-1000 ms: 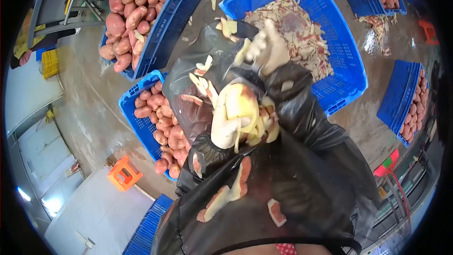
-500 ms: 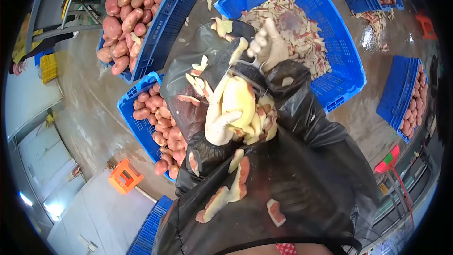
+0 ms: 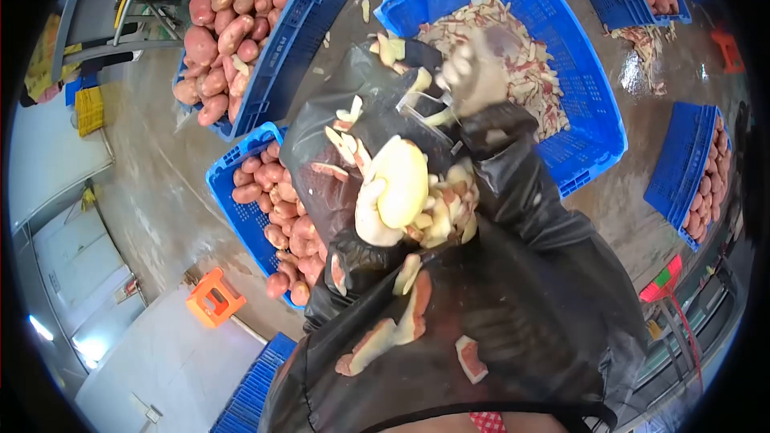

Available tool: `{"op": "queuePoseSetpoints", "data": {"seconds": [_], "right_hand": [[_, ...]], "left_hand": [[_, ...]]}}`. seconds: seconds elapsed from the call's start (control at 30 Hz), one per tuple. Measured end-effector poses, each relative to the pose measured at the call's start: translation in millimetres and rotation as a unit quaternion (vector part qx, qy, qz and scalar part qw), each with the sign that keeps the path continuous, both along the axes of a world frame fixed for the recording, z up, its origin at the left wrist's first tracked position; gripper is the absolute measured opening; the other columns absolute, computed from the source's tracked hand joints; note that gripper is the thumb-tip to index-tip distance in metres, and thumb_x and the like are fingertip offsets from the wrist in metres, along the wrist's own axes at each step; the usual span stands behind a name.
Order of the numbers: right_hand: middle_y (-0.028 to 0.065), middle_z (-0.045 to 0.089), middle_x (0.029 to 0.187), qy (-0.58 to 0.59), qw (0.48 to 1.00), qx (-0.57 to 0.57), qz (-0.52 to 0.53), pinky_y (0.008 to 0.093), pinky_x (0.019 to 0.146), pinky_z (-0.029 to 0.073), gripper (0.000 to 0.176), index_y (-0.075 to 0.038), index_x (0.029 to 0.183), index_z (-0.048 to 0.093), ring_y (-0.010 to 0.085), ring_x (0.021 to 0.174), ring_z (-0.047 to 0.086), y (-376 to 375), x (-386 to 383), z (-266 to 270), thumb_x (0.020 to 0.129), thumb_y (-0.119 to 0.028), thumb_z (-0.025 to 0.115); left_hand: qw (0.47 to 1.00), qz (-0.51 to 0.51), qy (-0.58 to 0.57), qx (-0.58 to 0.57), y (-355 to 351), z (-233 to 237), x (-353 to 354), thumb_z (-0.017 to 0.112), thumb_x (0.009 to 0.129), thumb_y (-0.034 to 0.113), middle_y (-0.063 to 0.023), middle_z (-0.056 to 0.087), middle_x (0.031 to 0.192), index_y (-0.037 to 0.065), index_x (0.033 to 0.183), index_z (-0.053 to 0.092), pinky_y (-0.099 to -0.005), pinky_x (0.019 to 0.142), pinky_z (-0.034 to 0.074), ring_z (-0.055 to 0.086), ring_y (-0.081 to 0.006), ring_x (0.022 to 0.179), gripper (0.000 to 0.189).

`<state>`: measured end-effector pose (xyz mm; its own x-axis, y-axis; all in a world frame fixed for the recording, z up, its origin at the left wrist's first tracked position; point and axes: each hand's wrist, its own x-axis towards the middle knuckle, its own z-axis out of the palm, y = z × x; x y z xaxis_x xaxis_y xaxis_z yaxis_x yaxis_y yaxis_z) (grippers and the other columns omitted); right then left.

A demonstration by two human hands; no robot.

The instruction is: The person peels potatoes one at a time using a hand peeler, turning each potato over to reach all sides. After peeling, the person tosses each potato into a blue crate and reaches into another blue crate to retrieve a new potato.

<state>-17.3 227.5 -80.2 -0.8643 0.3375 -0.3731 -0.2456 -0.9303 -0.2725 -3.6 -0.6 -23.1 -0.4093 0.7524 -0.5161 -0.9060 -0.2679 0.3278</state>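
A peeled, pale yellow potato [image 3: 404,186] sits in my left hand [image 3: 374,220], whose pale fingers are wrapped round its left side and lower end. My right hand [image 3: 475,80] grips a peeler [image 3: 423,120] with a wide metal frame. The peeler is apart from the potato, beyond its upper end, and a strip of peel lies on it. Part of the right hand is smeared by motion. Peel scraps [image 3: 449,204] are heaped in my lap beside the potato. More peel pieces [image 3: 417,309] stick to the black apron [image 3: 529,321].
Ahead stands a blue crate [image 3: 589,72] with peelings inside. Unpeeled red potatoes fill two blue crates [image 3: 301,40] [image 3: 228,192] on the left. Further crates [image 3: 674,160] stand at the right. An orange stool [image 3: 215,298] is at lower left; the floor [image 3: 160,160] looks wet.
My right hand with the peeler has moved away from the potato, up and slightly right. The potato, turned more upright, now shows more of its peeled surface. The whole view has shifted slightly.
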Motion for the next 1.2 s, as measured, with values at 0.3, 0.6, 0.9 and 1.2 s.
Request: {"op": "queuePoseSetpoints", "data": {"seconds": [0.3,0.6,0.9,1.2], "right_hand": [[-0.0034,0.033,0.05,0.127,0.986,-0.105,0.024,0.0293,0.042,0.029,0.042,-0.015,0.067,0.042,0.0121,0.041,0.033,-16.6,14.4,40.3,0.094,-0.046,0.035],[-0.0021,0.041,0.053,-0.053,0.995,-0.063,0.063,0.0329,0.053,0.039,0.038,-0.014,0.069,0.047,0.016,0.049,0.044,-26.2,19.0,41.9,0.091,-0.045,0.044],[-0.001,0.048,0.063,-0.226,0.973,-0.037,-0.025,0.0329,0.057,0.04,0.028,-0.015,0.079,0.048,0.014,0.055,0.042,7.7,10.3,4.1,0.094,-0.035,0.036],[0.0017,0.044,0.052,-0.085,0.988,0.124,0.039,0.0379,0.045,0.043,0.035,-0.012,0.072,0.05,0.0202,0.044,0.046,-4.1,3.1,58.3,0.092,-0.039,0.044]], "left_hand": [[0.933,-0.078,0.33,-0.123,14.5,22.5,-14.2,0.075,0.058,0.008,-0.0155,0.056,0.109,-0.005,0.116,0.045,-0.0329,0.086,0.046,0.056,-0.0217,0.099,0.067],[0.787,-0.033,0.602,-0.132,0.6,-13.7,2.6,0.074,0.062,0.001,-0.0221,0.051,0.112,0.001,0.11,0.043,-0.038,0.088,0.045,0.054,-0.0272,0.103,0.057],[0.894,-0.069,0.415,-0.153,-0.4,18.3,-3.6,0.077,0.064,0.017,-0.0086,0.057,0.104,0.0,0.115,0.047,-0.0328,0.088,0.042,0.054,-0.0172,0.098,0.061],[0.614,0.041,0.725,-0.309,-9.4,255.9,-255.3,0.047,0.091,0.028,-0.0111,0.054,0.113,0.004,0.121,0.043,-0.0301,0.079,0.047,0.055,-0.0164,0.092,0.039]]}}
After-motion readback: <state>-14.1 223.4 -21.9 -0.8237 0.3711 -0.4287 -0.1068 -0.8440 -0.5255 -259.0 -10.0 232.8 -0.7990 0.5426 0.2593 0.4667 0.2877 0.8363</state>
